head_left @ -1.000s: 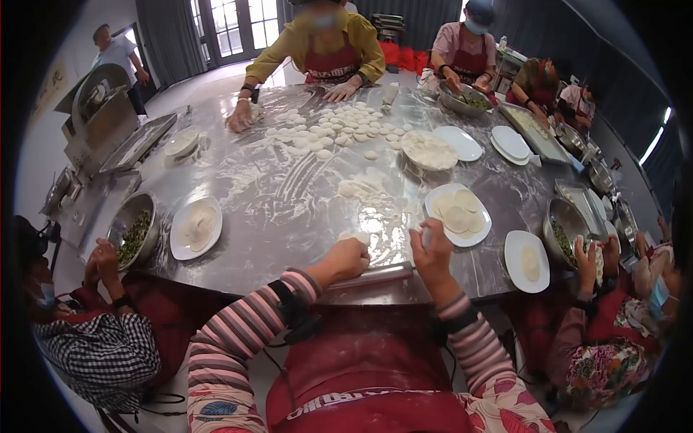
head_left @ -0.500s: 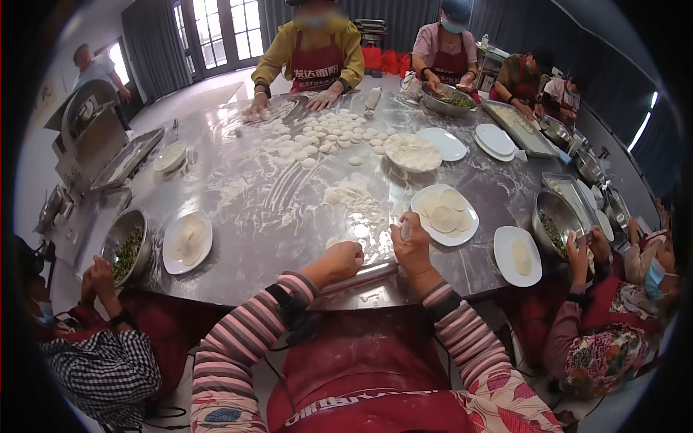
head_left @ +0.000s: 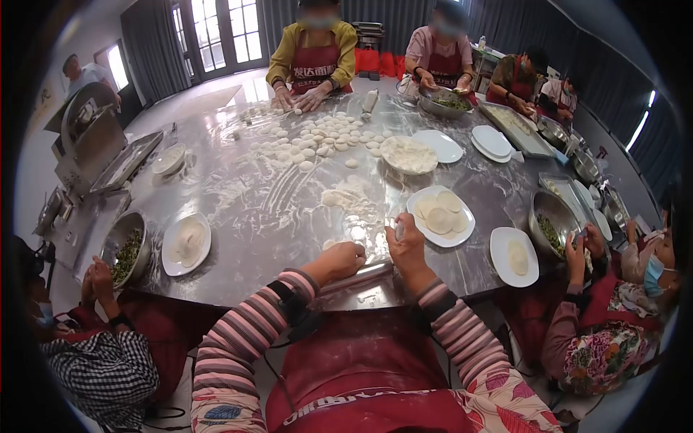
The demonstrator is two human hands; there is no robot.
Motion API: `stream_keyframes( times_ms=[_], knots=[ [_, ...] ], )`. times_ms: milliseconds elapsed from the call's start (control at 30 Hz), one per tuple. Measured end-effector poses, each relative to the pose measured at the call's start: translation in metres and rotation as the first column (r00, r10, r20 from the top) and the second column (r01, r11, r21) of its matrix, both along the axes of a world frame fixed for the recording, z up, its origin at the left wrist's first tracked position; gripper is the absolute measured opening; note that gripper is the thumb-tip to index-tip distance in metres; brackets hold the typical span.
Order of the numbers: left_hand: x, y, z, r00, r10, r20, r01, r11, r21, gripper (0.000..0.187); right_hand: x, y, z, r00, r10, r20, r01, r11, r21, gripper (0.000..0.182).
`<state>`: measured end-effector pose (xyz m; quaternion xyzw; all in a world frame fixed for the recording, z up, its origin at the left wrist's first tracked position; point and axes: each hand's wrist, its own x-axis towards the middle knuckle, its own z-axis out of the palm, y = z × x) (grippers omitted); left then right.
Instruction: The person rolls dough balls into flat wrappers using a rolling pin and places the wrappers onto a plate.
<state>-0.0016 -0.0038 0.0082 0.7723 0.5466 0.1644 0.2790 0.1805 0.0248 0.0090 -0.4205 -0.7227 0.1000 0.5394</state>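
Note:
My left hand (head_left: 339,261) is closed low over the near edge of the floury steel table (head_left: 238,270); what its fingers hold is hidden. A bit of pale dough (head_left: 329,245) shows just behind it. To its right, my right hand (head_left: 407,245) is wrapped around what looks like a small rolling pin (head_left: 399,230), whose pale end shows by the thumb. Beside that hand stands a white plate (head_left: 468,226) with several thin round dough wrappers (head_left: 442,219). Loose flour (head_left: 346,198) lies ahead of both hands.
Farther back are many flattened dough pieces (head_left: 328,137) and a bowl of flour (head_left: 408,154). Plates with wrappers stand left (head_left: 170,260) and right (head_left: 530,273). Co-workers sit close on both sides by bowls of green filling (head_left: 130,249); others work across the table.
My hands stay in nearly the same place, with the right hand turned slightly. Across the table, the co-worker in yellow has brought both hands together over the dough pieces. The view has shifted slightly.

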Motion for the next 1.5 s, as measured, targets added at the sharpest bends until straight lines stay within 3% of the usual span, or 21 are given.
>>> stream_keyframes(
  times_ms=[67, 100, 167, 200, 233, 300, 400, 500, 567, 633, 700, 767, 900, 1033, 1100, 1200, 1367, 1500],
  knots=[
    [0.0, -0.001, 0.001, 0.993, -0.109, 0.052, 0.114, 0.986, -0.121, 0.012, 0.013, -0.022, -0.004, 0.999, -0.037, 0.031, 0.037, 0.999, -0.02, 0.029],
    [0.0, -0.005, -0.001, 0.992, -0.108, 0.063, 0.116, 0.985, -0.129, 0.012, 0.021, -0.039, -0.005, 0.998, -0.052, 0.023, 0.052, 0.999, -0.004, 0.029],
    [-0.002, -0.012, 0.001, 0.996, -0.029, 0.079, 0.036, 0.995, -0.092, 0.014, 0.032, -0.071, -0.01, 0.996, -0.025, -0.084, 0.014, 0.991, -0.135, 0.03],
    [-0.003, -0.015, 0.005, 0.976, 0.086, 0.202, -0.012, 0.939, -0.343, 0.011, 0.033, -0.078, -0.007, 0.993, -0.02, -0.112, 0.001, 0.986, -0.169, 0.03],
    [-0.003, -0.015, 0.004, 0.977, 0.084, 0.195, -0.011, 0.937, -0.349, 0.011, 0.03, -0.072, -0.008, 0.993, -0.025, -0.119, 0.004, 0.985, -0.175, 0.03],
    [-0.005, -0.013, 0.002, 0.991, -0.082, 0.106, 0.097, 0.984, -0.15, 0.014, 0.019, -0.04, -0.006, 0.997, -0.072, -0.011, 0.072, 0.996, 0.051, 0.029],
    [0.002, -0.005, 0.001, 1.0, -0.02, 0.022, 0.02, 1.0, 0.007, 0.015, 0.001, -0.004, 0.001, 0.999, -0.039, 0.024, 0.039, 0.999, 0.028, 0.029],
    [0.006, 0.001, -0.003, 0.995, -0.064, 0.071, 0.066, 0.997, -0.038, 0.015, 0.004, -0.01, 0.0, 0.999, -0.022, 0.043, 0.023, 0.999, -0.026, 0.029],
    [0.005, -0.004, -0.006, 0.996, -0.074, 0.048, 0.075, 0.997, -0.022, 0.015, 0.018, -0.039, -0.002, 0.996, -0.073, 0.053, 0.07, 0.996, 0.062, 0.03],
    [0.002, -0.011, 0.0, 0.997, -0.079, 0.016, 0.079, 0.997, -0.008, 0.015, 0.031, -0.071, -0.009, 0.998, -0.035, -0.047, 0.031, 0.996, -0.084, 0.032],
    [-0.001, -0.02, 0.008, 0.993, -0.004, 0.121, 0.025, 0.985, -0.173, 0.015, 0.03, -0.073, -0.006, 0.996, -0.028, -0.083, 0.015, 0.988, -0.153, 0.033],
    [0.0, -0.022, 0.003, 0.994, -0.012, 0.107, 0.026, 0.991, -0.133, 0.015, 0.017, -0.043, -0.003, 0.996, -0.084, -0.008, 0.084, 0.992, 0.091, 0.031],
    [0.007, -0.009, 0.0, 0.993, 0.076, 0.087, -0.078, 0.997, 0.021, 0.014, -0.002, -0.002, 0.003, 0.999, -0.035, 0.035, 0.036, 0.999, -0.028, 0.029],
    [0.006, -0.007, 0.0, 0.998, -0.063, 0.032, 0.063, 0.998, -0.018, 0.013, 0.02, -0.038, -0.008, 0.996, -0.08, 0.051, 0.078, 0.996, 0.046, 0.03],
    [0.002, -0.009, -0.002, 0.998, -0.037, 0.057, 0.041, 0.996, -0.073, 0.013, 0.031, -0.073, -0.009, 0.998, -0.048, -0.047, 0.043, 0.994, -0.105, 0.031],
    [-0.003, -0.021, 0.001, 0.992, -0.034, 0.126, 0.059, 0.977, -0.205, 0.013, 0.025, -0.063, -0.006, 0.996, -0.079, -0.031, 0.079, 0.997, 0.004, 0.03],
    [0.007, -0.002, -0.005, 0.995, -0.01, 0.103, 0.012, 1.0, -0.013, 0.02, 0.001, -0.008, 0.001, 0.997, -0.064, 0.047, 0.064, 0.998, 0.007, 0.03],
    [0.007, -0.001, -0.003, 0.992, -0.122, 0.018, 0.123, 0.99, -0.072, 0.018, 0.022, -0.042, -0.008, 0.997, -0.063, 0.045, 0.062, 0.998, 0.022, 0.032]
  ],
)
